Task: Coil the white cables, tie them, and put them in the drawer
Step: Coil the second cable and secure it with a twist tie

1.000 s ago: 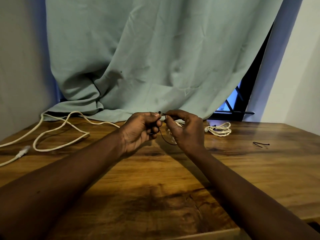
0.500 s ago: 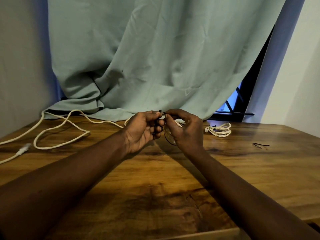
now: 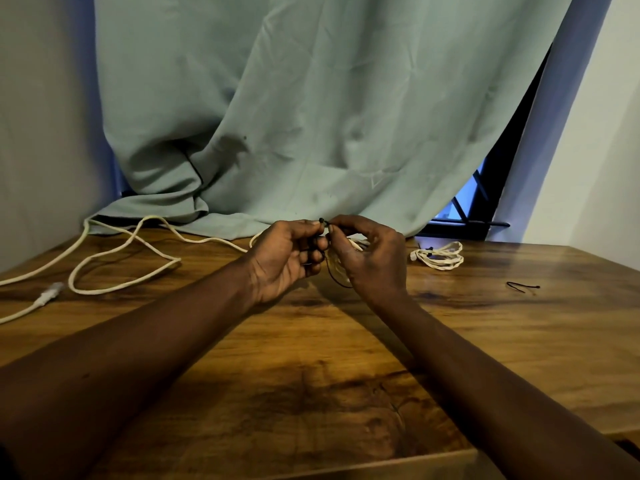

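Observation:
My left hand [image 3: 287,258] and my right hand [image 3: 370,254] meet over the middle of the wooden table [image 3: 311,375]. Both pinch a thin black tie [image 3: 322,221] whose loop hangs down between them. A coiled white cable [image 3: 356,243] sits in my right hand, mostly hidden by the fingers. A tied white cable coil [image 3: 438,255] lies on the table to the right. A long loose white cable [image 3: 121,258] sprawls at the left, with a white plug [image 3: 50,292] on it. No drawer is visible.
A spare black tie [image 3: 523,286] lies on the table at the far right. A pale green curtain [image 3: 311,116] hangs behind and drapes onto the table's back edge. A dark window frame [image 3: 485,216] shows at the right, and walls stand on both sides.
Both hands stayed together at the table's middle and shifted only slightly. The fingers have worked the black tie, and its hanging loop looks a little smaller.

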